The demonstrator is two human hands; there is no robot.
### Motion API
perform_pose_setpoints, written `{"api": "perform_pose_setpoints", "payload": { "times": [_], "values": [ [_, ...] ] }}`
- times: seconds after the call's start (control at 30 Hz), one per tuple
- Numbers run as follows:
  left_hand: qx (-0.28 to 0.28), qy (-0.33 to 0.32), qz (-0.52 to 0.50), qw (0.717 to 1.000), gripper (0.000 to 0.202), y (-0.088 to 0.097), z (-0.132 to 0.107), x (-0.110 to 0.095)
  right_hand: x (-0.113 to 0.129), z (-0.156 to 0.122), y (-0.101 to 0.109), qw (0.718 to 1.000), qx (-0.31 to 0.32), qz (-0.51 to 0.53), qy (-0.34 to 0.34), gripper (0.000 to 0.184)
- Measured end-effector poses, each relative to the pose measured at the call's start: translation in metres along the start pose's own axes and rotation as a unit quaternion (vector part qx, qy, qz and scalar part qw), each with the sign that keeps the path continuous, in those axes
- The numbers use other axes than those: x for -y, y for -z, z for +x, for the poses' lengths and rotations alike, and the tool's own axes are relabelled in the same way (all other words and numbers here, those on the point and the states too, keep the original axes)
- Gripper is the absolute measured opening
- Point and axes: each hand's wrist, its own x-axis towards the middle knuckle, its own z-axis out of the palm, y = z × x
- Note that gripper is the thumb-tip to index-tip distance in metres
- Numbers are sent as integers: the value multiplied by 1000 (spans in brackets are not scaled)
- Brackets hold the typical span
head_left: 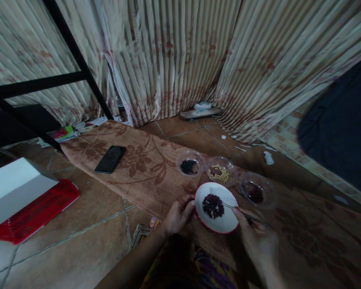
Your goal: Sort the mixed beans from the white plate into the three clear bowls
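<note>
A white bowl with a red rim (230,192) stands on the cloth, with a heap of mixed dark red, black and pale beans (213,206) inside. My left hand (180,214) grips the bowl's left edge, thumb at the rim. Slim metal tweezers (228,205) are pinched in my right hand (255,233), their tips at the right side of the heap. Behind the bowl stand three clear plastic cups: one with black beans (188,167), one with yellowish soybeans (219,174), and one with dark red beans (255,193).
A patterned brown cloth (156,188) covers the long narrow table. A black phone (110,159) lies on its left part. A red and white box (33,204) is at the left; a skateboard (200,113) is on the floor by the striped curtains (168,60).
</note>
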Motion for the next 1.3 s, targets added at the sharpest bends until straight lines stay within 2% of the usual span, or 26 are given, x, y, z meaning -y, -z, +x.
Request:
{"api": "perform_pose_setpoints", "payload": {
  "times": [0.1,0.23,0.37,0.47,0.57,0.77,0.93,1.07,1.3],
  "values": [
    [-4,-3,7,1000,45,0,-1,0,21,19,-10,998,-21,16,54,33],
    [-5,-5,3,1000,45,0,-1,3,54,55,-41,987,-37,60,141,29],
    [-5,-7,-10,1000,47,-1,-1,0,70,81,-73,988,2,79,132,31],
    [-17,2,-27,999,49,-3,-1,-2,67,83,-80,989,10,80,123,31],
    [-23,5,-31,999,48,-3,0,-1,58,76,-70,991,22,96,89,32],
    [-9,6,-22,1000,47,-1,0,1,36,49,-24,996,-18,89,7,33],
    [6,-6,-7,1000,45,1,0,2,7,25,7,995,48,65,-50,32],
    [5,-3,5,1000,45,1,1,5,-10,12,17,992,78,49,-91,35],
    [-4,-4,4,1000,45,-1,1,1,-2,1,15,997,-16,57,-52,29]
  ]
}}
